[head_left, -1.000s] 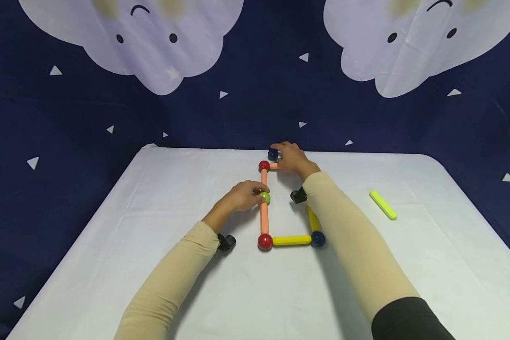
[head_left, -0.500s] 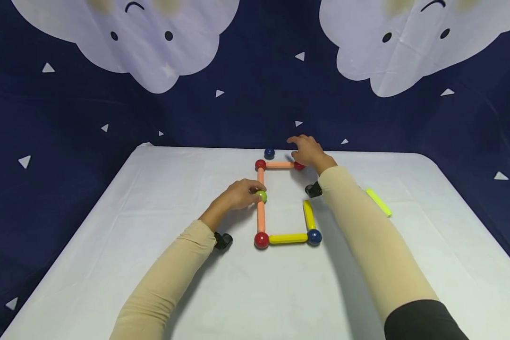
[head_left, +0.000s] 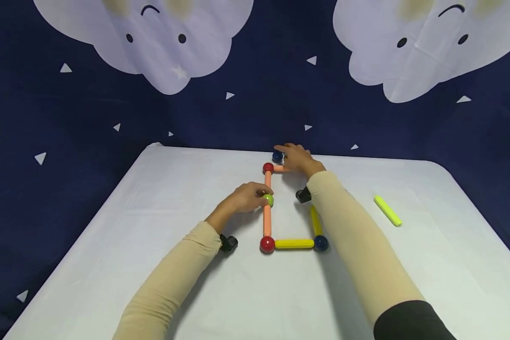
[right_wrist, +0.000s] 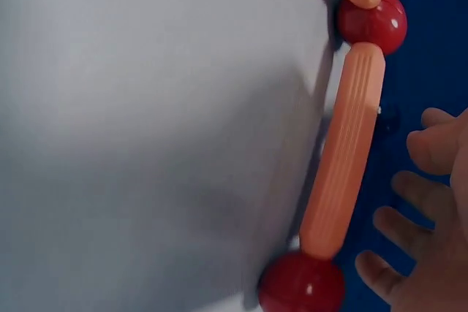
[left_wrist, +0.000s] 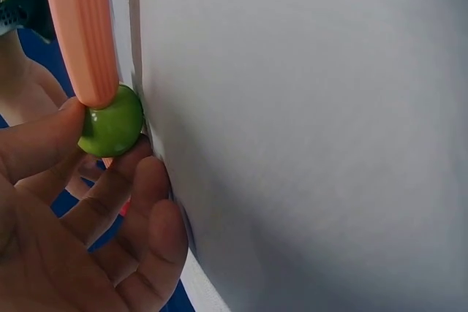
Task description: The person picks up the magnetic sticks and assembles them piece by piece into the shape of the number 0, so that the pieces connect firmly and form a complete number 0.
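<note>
My left hand (head_left: pixel 248 197) pinches a green ball (left_wrist: pixel 115 123) between thumb and fingers. An orange ribbed stick (left_wrist: pixel 84 31) joins this ball on one side, and a second orange stick joins it on the other. Beyond the back of the figure my right hand (head_left: pixel 298 158) has its fingers spread, with nothing between them. Its fingertips reach over a loose dark blue ball (head_left: pixel 277 157). A red ball (head_left: pixel 268 168) forms the back left corner. From there an orange stick (right_wrist: pixel 344 147) runs to another red ball (right_wrist: pixel 301 283), hidden by the hand in the head view.
At the front, a red ball (head_left: pixel 267 244), a yellow stick (head_left: pixel 294 243) and a blue ball (head_left: pixel 320 243) make the near side. Another yellow stick (head_left: pixel 316 221) points back from it. A loose yellow-green stick (head_left: pixel 387 210) lies on the white table (head_left: pixel 221 302) to the right.
My right hand moved right, off the blue ball, half a second ago and has come back left over it. My left hand keeps its hold on the green ball.
</note>
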Demonstrator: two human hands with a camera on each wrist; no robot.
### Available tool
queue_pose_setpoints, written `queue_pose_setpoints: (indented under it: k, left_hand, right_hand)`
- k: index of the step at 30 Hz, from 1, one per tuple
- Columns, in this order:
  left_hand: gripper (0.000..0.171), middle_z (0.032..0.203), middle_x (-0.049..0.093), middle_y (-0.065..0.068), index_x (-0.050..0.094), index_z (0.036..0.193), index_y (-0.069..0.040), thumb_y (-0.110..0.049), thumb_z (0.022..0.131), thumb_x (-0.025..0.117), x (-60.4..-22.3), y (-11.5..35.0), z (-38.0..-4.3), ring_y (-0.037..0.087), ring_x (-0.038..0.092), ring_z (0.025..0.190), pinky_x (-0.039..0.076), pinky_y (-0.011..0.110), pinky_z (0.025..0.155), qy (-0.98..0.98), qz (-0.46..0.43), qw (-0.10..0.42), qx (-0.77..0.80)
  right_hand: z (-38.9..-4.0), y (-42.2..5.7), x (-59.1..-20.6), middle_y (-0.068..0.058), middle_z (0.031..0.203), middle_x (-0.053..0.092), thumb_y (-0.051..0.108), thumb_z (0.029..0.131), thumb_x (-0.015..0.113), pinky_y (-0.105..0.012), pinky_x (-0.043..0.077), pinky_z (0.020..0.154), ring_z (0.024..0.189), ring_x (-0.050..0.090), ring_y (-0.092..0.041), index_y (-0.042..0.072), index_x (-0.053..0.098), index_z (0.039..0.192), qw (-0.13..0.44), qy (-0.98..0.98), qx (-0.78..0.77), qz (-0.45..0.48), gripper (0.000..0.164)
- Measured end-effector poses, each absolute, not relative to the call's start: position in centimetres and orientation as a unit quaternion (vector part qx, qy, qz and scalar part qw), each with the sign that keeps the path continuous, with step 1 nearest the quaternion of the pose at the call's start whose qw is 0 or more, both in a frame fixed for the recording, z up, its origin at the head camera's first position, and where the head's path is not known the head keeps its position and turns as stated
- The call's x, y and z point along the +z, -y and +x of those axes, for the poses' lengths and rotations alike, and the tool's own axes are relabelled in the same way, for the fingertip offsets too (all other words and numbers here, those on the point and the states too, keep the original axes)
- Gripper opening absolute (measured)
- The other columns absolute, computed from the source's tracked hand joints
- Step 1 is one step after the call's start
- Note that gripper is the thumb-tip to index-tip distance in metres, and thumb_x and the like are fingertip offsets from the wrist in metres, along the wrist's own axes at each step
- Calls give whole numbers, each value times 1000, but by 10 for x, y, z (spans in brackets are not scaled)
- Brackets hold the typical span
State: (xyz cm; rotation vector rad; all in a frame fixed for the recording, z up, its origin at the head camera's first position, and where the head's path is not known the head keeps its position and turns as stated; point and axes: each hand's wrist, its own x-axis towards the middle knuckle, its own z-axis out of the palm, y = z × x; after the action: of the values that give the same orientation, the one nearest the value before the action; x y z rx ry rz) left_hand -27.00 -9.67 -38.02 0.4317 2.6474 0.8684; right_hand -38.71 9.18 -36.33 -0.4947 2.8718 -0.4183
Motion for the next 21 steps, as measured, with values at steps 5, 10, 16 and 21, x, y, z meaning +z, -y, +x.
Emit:
queue_pose_setpoints:
  k: [5, 10, 16, 21]
  left_hand:
    - [32, 127, 65, 10, 67, 127, -21, -21, 96, 62, -381, 92, -270, 22, 58, 108, 48, 38, 93, -929, 149, 160, 300]
    - [32, 129, 65, 11, 67, 128, -21, -20, 96, 61, -381, 93, -269, 24, 58, 114, 47, 42, 97, -929, 154, 153, 300]
    - [33, 131, 64, 11, 66, 128, -21, -22, 95, 62, -381, 91, -270, 25, 58, 117, 47, 43, 100, -928, 157, 157, 298]
    - [33, 131, 64, 12, 67, 128, -21, -21, 95, 62, -380, 92, -270, 26, 58, 118, 46, 44, 102, -931, 146, 158, 294]
  right_hand:
    - [-389, -91, -372, -14, 158, 38, 17, 99, 47, -59, 22, 120, 146, 34, -38, 22, 42, 149, 103, -969, -176, -139, 51]
    - [-389, -86, -377, -16, 145, 54, 13, 97, 52, -50, 37, 113, 133, 50, -34, 11, 57, 134, 64, -969, -205, -122, 37]
    - [-388, -90, -376, -17, 144, 55, 7, 97, 52, -47, 38, 113, 133, 49, -33, 9, 61, 130, 43, -963, -231, -131, 34]
    - [-388, -94, -369, -15, 146, 53, 10, 99, 52, -48, 36, 116, 138, 46, -32, 11, 61, 132, 35, -962, -232, -143, 34]
